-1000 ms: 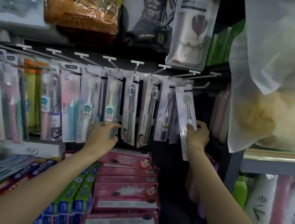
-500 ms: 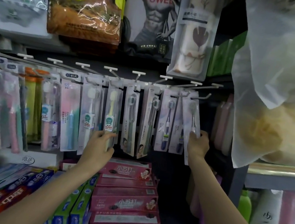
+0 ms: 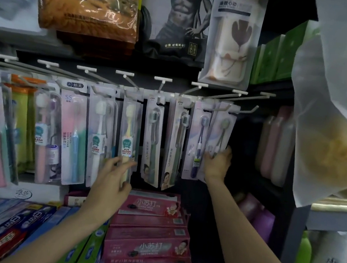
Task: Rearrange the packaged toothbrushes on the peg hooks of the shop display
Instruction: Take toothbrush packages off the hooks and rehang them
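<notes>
Hands (image 3: 216, 165) now lower on packs (image 3: 220, 132)

In the upper centre of the frame, the black-and-white towel bag with a muscular torso (image 3: 177, 18) shows "TOWEL". In the middle, the clear toothbrush packs with white (image 3: 98, 131) and yellow brush (image 3: 129, 134) carry "CLEAN". At lower centre, the pink toothpaste boxes (image 3: 150, 207) read "小苏打".
</notes>
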Demonstrator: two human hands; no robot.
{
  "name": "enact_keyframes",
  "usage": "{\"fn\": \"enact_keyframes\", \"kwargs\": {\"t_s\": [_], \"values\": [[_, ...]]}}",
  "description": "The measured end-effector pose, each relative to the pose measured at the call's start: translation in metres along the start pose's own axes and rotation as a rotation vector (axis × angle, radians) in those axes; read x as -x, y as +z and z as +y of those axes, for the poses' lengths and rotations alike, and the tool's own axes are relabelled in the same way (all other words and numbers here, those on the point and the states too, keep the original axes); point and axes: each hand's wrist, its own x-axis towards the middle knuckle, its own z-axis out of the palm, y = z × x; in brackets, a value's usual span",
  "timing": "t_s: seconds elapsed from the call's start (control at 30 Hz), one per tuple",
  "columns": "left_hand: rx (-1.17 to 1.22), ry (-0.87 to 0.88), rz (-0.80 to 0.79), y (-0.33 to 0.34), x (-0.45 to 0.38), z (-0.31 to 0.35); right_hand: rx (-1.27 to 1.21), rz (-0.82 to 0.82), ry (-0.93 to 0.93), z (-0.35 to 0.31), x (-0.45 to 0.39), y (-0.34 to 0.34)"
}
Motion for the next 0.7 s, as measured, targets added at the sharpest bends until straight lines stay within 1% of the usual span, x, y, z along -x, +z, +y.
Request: {"fn": "enact_keyframes", "kwargs": {"t_s": [0.1,0.17,0.27,0.33,0.47,0.53,0.57,0.63,0.67,0.7], "values": [[-0.007,-0.015,-0.01,-0.001,0.0,0.002,0.059,0.087,0.005,-0.007,0.014,0.008],[-0.02,-0.017,-0.014,-0.002,0.0,0.003,0.081,0.116,0.014,-0.014,0.029,0.014],[-0.046,-0.022,-0.044,-0.006,-0.002,0.002,0.048,0.028,0.031,-0.016,0.057,0.025],[-0.051,-0.032,-0.059,-0.009,-0.003,0.002,0.035,-0.037,-0.007,-0.009,0.073,0.03],[-0.072,-0.056,-0.079,-0.011,-0.006,0.0,0.014,-0.067,-0.019,0.012,0.075,0.018],[-0.084,-0.05,-0.074,-0.009,-0.007,-0.001,0.092,-0.031,-0.047,0.018,0.069,0.006],[-0.085,-0.045,-0.07,-0.007,-0.007,-0.001,0.14,0.025,-0.1,0.019,0.067,0.001],[-0.063,-0.036,-0.062,-0.002,-0.008,-0.001,0.215,0.196,-0.318,0.023,0.06,-0.005],[-0.05,-0.03,-0.055,0.0,-0.008,-0.002,0.255,0.232,-0.438,0.025,0.055,-0.004],[-0.043,-0.022,-0.045,0.001,-0.008,-0.003,0.299,0.186,-0.542,0.026,0.05,-0.003]]}}
